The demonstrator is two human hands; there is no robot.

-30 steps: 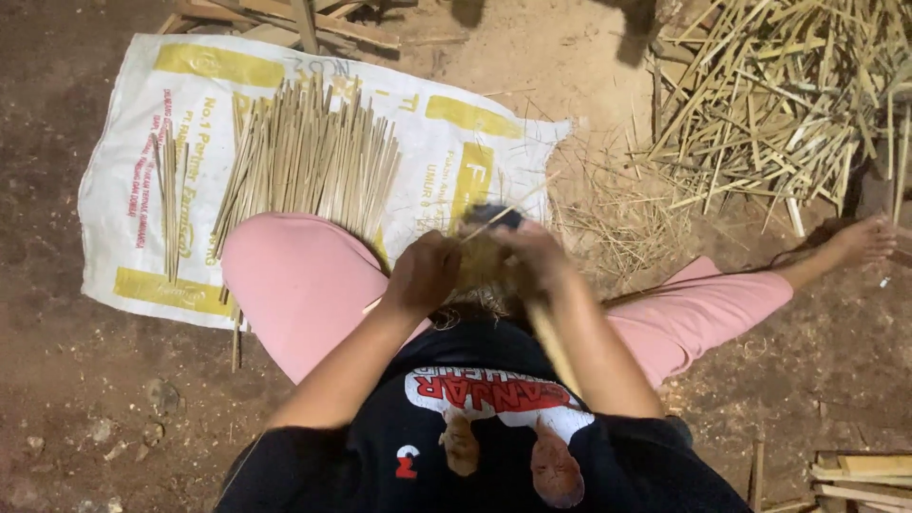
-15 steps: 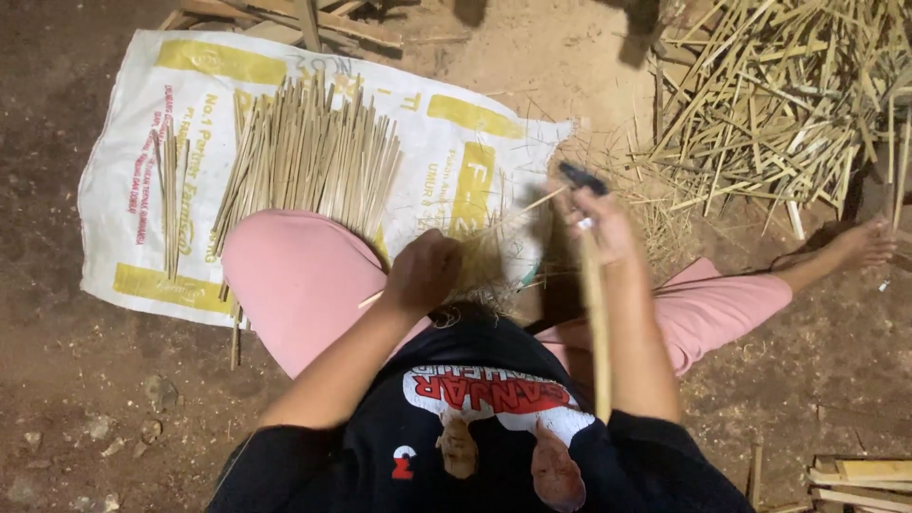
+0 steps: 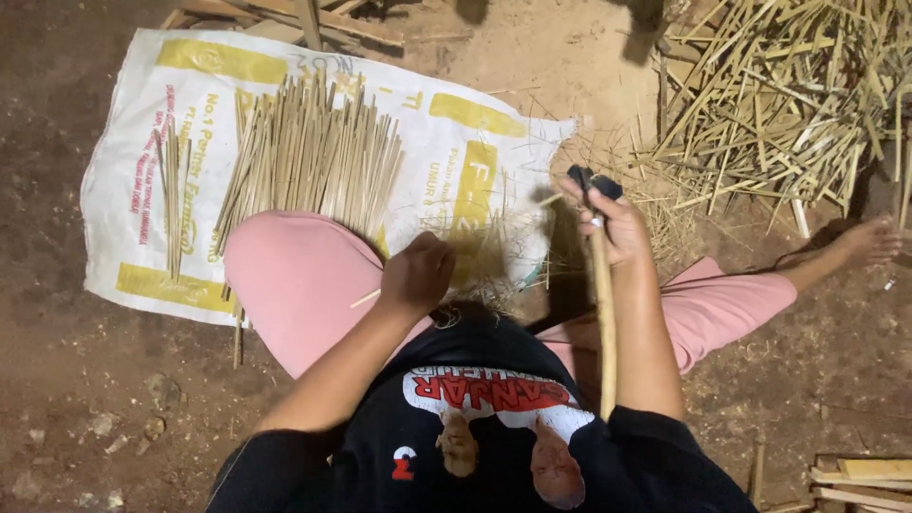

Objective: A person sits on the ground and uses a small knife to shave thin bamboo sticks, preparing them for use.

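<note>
I sit on the ground in pink trousers with my knees apart. My left hand [image 3: 420, 274] is closed above my left knee on a thin bamboo sliver [image 3: 365, 298] that pokes out to the left. My right hand [image 3: 616, 226] is raised to the right and grips a long flat bamboo strip [image 3: 603, 332] that runs down along my forearm. It also holds a dark-handled tool [image 3: 585, 179], which sticks out above the fingers. Between my hands lies a tuft of fine bamboo shavings [image 3: 494, 261].
A white and yellow woven sack [image 3: 456, 142] is spread on the dirt ahead, with a row of cut bamboo sticks [image 3: 309, 157] and a smaller bundle [image 3: 173, 185] on it. A heap of split bamboo offcuts [image 3: 788, 104] lies at the top right. Wood pieces [image 3: 860, 480] sit at the bottom right.
My right hand has left my left hand and swung out to the right and up, carrying the bamboo strip and the dark tool. My left hand has stayed above the knee.
</note>
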